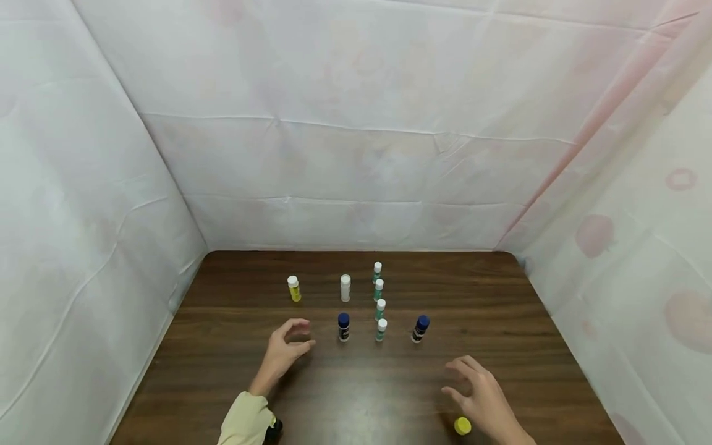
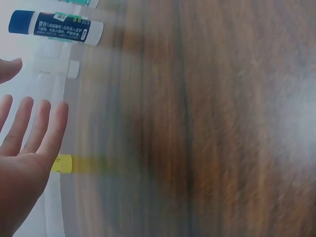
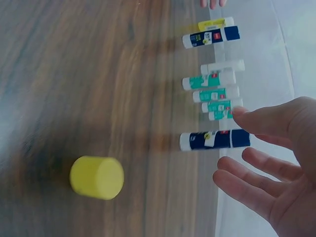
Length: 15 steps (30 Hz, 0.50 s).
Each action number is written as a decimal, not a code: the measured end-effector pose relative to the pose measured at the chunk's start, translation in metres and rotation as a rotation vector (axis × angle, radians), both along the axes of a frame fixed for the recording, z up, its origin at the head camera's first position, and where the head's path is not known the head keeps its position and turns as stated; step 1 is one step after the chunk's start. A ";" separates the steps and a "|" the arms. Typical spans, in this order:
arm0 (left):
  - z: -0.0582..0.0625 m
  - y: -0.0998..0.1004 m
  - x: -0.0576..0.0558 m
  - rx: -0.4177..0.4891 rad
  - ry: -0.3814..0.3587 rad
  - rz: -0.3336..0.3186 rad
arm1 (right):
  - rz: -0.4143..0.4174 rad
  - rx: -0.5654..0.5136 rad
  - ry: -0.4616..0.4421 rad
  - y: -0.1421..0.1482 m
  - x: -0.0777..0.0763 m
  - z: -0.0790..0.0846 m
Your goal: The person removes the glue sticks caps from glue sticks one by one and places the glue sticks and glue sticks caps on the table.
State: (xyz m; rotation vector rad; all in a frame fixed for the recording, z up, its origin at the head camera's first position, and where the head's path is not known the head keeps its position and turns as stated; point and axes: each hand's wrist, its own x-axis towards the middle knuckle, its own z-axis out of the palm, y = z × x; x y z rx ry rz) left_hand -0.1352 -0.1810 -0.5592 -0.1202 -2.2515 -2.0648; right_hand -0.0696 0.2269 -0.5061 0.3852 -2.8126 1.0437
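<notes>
My left hand (image 1: 282, 352) hovers over the table, thumb and fingers apart, holding nothing. Nearest to it stands a dark blue glue stick (image 1: 343, 327). Behind that is a white tube (image 1: 345, 288), and a yellow tube with a white cap (image 1: 294, 288) stands farther left. Several teal glue sticks with white caps (image 1: 381, 330) stand upright in a row running away from me. To their right stands a second dark blue glue stick (image 1: 419, 330). My right hand (image 1: 479, 398), fingers parted around nothing, is above the right side. A short yellow cylinder (image 3: 96, 177) stands beside it.
The dark wooden table (image 1: 222, 346) is enclosed by pale cloth at the back (image 1: 356, 167), left and right. A black item (image 1: 273, 429) shows at the left sleeve (image 1: 245, 420).
</notes>
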 end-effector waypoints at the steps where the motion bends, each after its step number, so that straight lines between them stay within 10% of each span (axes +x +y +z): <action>1: 0.004 0.002 0.002 0.016 0.004 -0.009 | 0.008 -0.006 0.008 -0.002 -0.001 0.001; 15: 0.012 0.015 0.007 0.103 -0.038 -0.060 | 0.059 -0.062 0.062 -0.031 -0.025 0.013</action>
